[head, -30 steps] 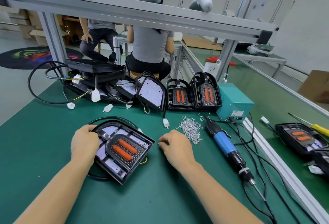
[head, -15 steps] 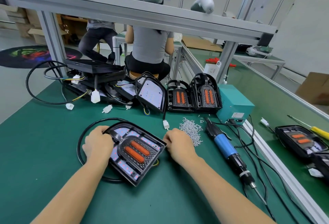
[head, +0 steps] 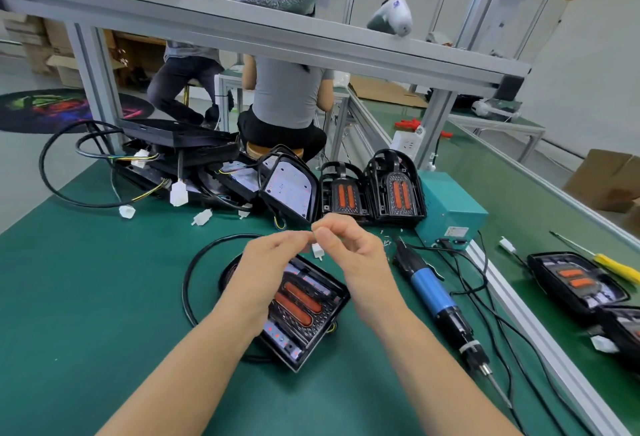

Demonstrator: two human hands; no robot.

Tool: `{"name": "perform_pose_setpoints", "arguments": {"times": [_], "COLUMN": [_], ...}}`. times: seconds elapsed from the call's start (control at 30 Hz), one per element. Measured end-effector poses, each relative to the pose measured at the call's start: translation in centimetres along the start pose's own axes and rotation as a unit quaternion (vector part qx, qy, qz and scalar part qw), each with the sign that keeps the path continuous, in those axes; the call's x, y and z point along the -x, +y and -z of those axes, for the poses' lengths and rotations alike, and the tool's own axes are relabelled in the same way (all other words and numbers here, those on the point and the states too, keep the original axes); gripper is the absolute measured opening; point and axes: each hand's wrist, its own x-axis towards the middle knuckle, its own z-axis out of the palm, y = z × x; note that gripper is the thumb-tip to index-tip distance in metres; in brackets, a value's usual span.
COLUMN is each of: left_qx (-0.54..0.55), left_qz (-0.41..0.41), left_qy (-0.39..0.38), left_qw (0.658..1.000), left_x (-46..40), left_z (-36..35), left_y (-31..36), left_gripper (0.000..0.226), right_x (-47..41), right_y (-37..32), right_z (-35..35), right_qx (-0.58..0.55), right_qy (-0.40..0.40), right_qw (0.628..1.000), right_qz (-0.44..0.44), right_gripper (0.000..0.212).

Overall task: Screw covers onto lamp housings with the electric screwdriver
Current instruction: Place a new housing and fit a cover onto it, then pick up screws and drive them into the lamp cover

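Both hands raised above lamp housing [head: 304,307], fingertips meeting: right hand [head: 349,248] seems to pinch a tiny screw, left hand [head: 266,259] curled, contents unclear. Next: seat screw, grab screwdriver [head: 433,293] right of hands.

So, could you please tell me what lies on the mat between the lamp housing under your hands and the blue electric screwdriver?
In the head view, only bare green mat separates the lamp housing from the electric screwdriver.

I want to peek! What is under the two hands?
Under the left hand and right hand lies a lamp housing with its cover's orange strips. Its rounded end is hidden.
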Motion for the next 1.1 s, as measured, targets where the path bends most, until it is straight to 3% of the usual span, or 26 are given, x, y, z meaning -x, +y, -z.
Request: {"name": "perform_pose_setpoints", "arguments": {"times": [0.13,0.37,0.53,0.6,0.63,0.67,0.73,0.8,0.87,1.1], "left_qx": [0.102,0.207,0.231,0.223,0.211,0.190,0.146,0.127,0.124,0.154], "left_qz": [0.068,0.163,0.190,0.170,0.150,0.127,0.085,0.067,0.067,0.115], "left_qy": [-0.048,-0.049,-0.054,-0.041,-0.026,-0.007,0.032,0.061,0.070,0.053], "left_qw": [0.991,0.963,0.953,0.959,0.966,0.974,0.985,0.988,0.987,0.980], "left_x": [0.6,0.4,0.2,0.0,-0.2,-0.3,-0.6,-0.6,-0.5,0.2], "left_z": [0.2,0.5,1.0,1.2,1.5,2.0,3.2,4.3,4.8,3.6], "left_y": [-0.1,-0.2,-0.6,-0.4,-0.3,-0.1,0.2,0.1,0.0,-0.4], "left_gripper": [0.027,0.007,0.010,0.010,0.011,0.011,0.003,0.008,0.010,0.007], "right_x": [0.7,1.1,1.4,1.2,1.0,0.7,0.8,1.6,2.0,1.3], "right_y": [0.7,0.8,0.0,-0.2,-0.2,-0.2,-0.2,0.5,1.8,3.4], "right_z": [-0.8,-1.1,-0.9,0.3,1.7,3.6,8.2,11.6,13.2,14.6], "right_qx": [-0.026,-0.035,0.043,0.160,0.265,0.393,0.610,0.681,0.669,0.615], "right_qy": [0.005,0.001,-0.022,-0.021,-0.014,0.000,0.028,0.029,0.001,0.039], "right_qw": [1.000,0.999,0.999,0.987,0.964,0.919,0.779,0.682,0.664,0.701], "right_qz": [0.000,-0.001,0.015,0.007,-0.010,-0.039,-0.142,-0.264,-0.335,-0.359], "right_gripper": [0.008,0.017,0.022,0.024,0.031,0.041,0.053,0.056,0.058,0.045]}}
